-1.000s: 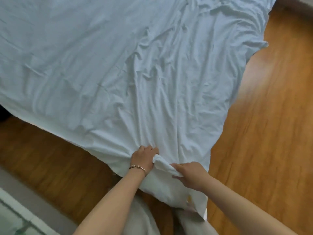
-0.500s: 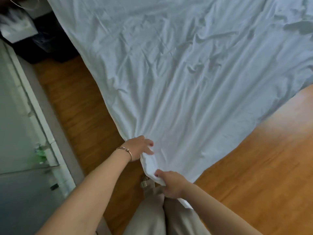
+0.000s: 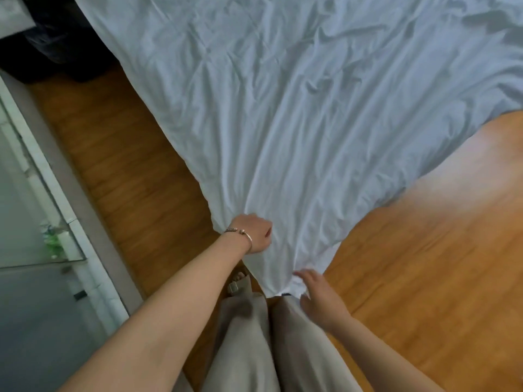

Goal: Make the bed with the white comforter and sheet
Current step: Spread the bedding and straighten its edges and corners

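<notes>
The white sheet point(image 3: 297, 114) lies wrinkled and spread wide, and narrows to a corner that hangs in front of my legs. My left hand point(image 3: 253, 232), with a bracelet on the wrist, grips the sheet's left edge in curled fingers just above that corner. Lower down, my right hand point(image 3: 318, 297) has its fingers spread and touches the right side of the corner's tip point(image 3: 285, 287). The bed under the sheet is hidden.
Wooden floor point(image 3: 424, 264) shows to the right and the left of the sheet. A glass panel with a white frame point(image 3: 42, 222) runs along the left side. Dark objects point(image 3: 56, 38) sit at the top left. My legs in beige trousers point(image 3: 254, 349) are below.
My right hand has loosened its grip on the corner and now has spread fingers. My left hand has closed on the sheet's edge. The sheet has been pulled tauter toward me.
</notes>
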The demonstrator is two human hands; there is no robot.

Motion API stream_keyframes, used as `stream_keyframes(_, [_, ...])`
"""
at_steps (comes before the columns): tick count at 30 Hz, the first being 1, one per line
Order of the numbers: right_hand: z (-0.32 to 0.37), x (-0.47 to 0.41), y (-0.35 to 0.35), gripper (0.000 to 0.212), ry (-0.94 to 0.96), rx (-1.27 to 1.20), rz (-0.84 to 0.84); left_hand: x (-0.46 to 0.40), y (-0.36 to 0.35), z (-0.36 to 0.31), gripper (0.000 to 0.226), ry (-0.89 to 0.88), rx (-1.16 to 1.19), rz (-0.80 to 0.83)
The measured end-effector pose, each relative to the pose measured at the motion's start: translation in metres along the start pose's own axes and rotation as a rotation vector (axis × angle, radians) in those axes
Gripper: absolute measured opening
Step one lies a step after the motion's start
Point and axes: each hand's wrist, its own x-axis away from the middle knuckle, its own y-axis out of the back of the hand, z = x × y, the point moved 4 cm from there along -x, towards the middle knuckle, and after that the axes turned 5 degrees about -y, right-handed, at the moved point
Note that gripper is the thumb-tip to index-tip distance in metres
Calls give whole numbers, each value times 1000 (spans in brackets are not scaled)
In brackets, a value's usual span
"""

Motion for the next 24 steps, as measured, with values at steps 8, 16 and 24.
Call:
stream_keyframes(8, [-50, -66, 123, 70, -61, 341, -12, -44, -11, -71, 41, 75, 173, 99])
stream_keyframes(16, [-191, -38, 175, 42, -163, 210, 146, -124, 37, -177, 37, 22, 293, -77])
stream_keyframes(24, [-289, -81, 329, 44, -256, 193, -15, -230, 129, -252, 54, 133, 307, -311])
